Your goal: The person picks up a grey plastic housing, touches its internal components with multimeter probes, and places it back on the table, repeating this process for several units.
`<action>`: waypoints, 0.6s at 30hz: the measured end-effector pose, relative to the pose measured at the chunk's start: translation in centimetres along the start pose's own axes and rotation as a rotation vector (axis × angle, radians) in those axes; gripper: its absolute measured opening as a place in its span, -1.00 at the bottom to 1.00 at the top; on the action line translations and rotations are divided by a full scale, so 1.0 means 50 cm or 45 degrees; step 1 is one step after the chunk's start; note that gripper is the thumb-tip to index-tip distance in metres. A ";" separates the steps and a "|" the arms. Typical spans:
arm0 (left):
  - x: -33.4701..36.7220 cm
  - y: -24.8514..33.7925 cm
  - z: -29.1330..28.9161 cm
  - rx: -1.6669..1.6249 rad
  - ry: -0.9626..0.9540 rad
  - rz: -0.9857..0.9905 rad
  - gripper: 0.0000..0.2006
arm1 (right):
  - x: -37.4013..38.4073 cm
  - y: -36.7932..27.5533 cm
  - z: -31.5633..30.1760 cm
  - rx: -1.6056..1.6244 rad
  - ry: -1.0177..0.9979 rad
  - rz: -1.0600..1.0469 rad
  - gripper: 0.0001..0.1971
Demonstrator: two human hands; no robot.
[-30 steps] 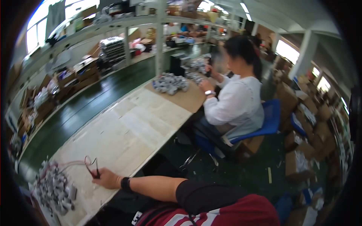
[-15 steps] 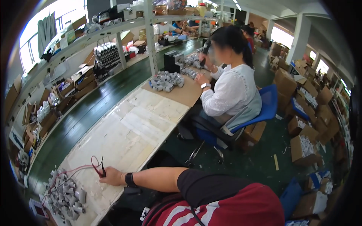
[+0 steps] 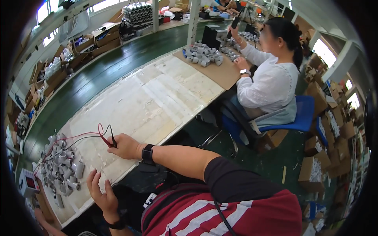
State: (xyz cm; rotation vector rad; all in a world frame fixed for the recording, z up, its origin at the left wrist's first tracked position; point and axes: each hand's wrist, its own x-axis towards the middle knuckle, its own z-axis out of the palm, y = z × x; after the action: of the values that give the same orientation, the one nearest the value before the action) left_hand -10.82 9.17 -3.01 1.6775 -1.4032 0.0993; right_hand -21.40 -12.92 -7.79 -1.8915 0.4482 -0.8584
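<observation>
My right hand (image 3: 128,146) is closed around a pair of test probes (image 3: 112,142), one red and one black, above the worktable (image 3: 130,103). Their thin red and black wires loop left to a heap of grey cylindrical plastic pieces (image 3: 59,163). Just right of that heap, my left hand (image 3: 103,196) is raised at the table's near edge, fingers spread and nothing in them. A small white meter (image 3: 28,183) with a red display stands at the far left, beyond the heap.
A co-worker in white (image 3: 267,86) sits at the table's far end, holding a black tool (image 3: 235,24) beside another grey heap (image 3: 202,54). Another person's forearm (image 3: 44,225) shows at lower left. Cardboard boxes (image 3: 311,173) stand on the floor to the right.
The whole view has shifted. My left hand has come into view, open. My right hand still grips the probes. The co-worker's black tool is lifted higher.
</observation>
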 end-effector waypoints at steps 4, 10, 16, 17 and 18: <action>0.004 -0.091 0.018 0.134 -0.071 -0.097 -0.69 | 0.015 -0.012 0.002 -0.057 -0.004 -0.048 -0.82; 0.008 -0.128 0.063 0.454 -0.178 -0.119 -0.75 | 0.020 0.018 0.012 0.006 0.052 -0.040 -0.81; 0.001 -0.133 0.066 0.401 -0.164 -0.134 -0.79 | 0.015 0.020 0.012 0.010 0.066 -0.047 -0.81; 0.001 -0.134 0.066 0.402 -0.161 -0.135 -0.81 | 0.015 0.020 0.011 0.015 0.059 -0.033 -0.81; 0.001 -0.134 0.067 0.404 -0.157 -0.137 -0.82 | 0.016 0.021 0.010 0.020 0.052 -0.018 -0.82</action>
State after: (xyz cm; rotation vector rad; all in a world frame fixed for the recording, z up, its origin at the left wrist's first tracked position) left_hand -6.94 6.43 -8.80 2.0477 -1.4418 0.1671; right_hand -20.44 -13.60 -8.54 -1.8677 0.4525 -0.9089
